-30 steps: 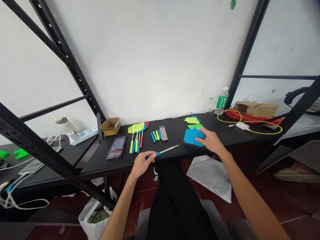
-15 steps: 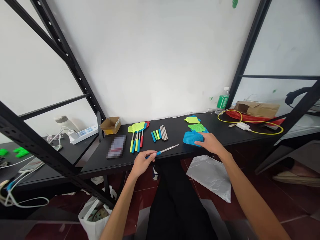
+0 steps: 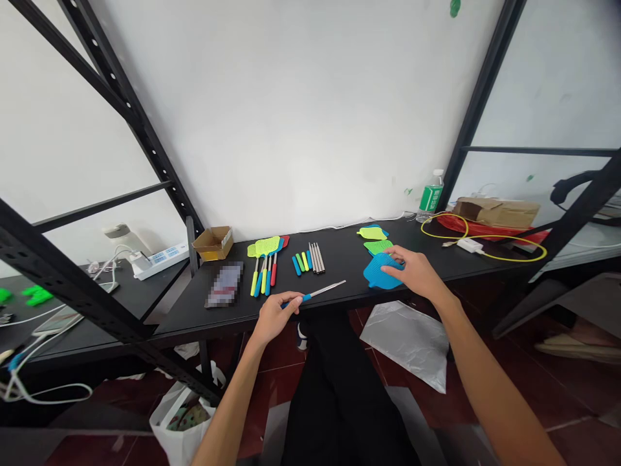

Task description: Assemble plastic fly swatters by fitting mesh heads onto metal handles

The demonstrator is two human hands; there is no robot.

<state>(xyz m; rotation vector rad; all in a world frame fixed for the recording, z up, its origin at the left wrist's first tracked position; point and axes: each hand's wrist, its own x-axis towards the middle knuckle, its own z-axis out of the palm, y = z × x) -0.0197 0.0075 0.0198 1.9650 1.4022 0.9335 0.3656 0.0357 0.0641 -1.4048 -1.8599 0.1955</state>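
Note:
My left hand (image 3: 277, 314) is closed round the blue grip of a metal rod (image 3: 327, 288), whose bare end points right over the desk's front edge. In my right hand (image 3: 412, 270) is a blue fly swatter head (image 3: 381, 272), pinched by its right side, with its narrow tip toward me. Behind it lie a green swatter head (image 3: 378, 247) and a yellow-green one (image 3: 372, 233), with more blue beneath. Between my hands, farther back, are several metal rods (image 3: 317, 258) and coloured grips (image 3: 301, 262). Several whole fly swatters (image 3: 264, 265) lie to the left.
A small cardboard box (image 3: 213, 243) and a blurred flat packet (image 3: 224, 285) are at the desk's left. A water bottle (image 3: 430, 196) and a yellow cable (image 3: 509, 257) are at the right. Black shelf posts (image 3: 160, 162) flank the desk. A silver bag (image 3: 407, 343) lies below.
The blue swatter head in my right hand has turned, so its tip now points toward me rather than away. My left hand and the rod have hardly moved.

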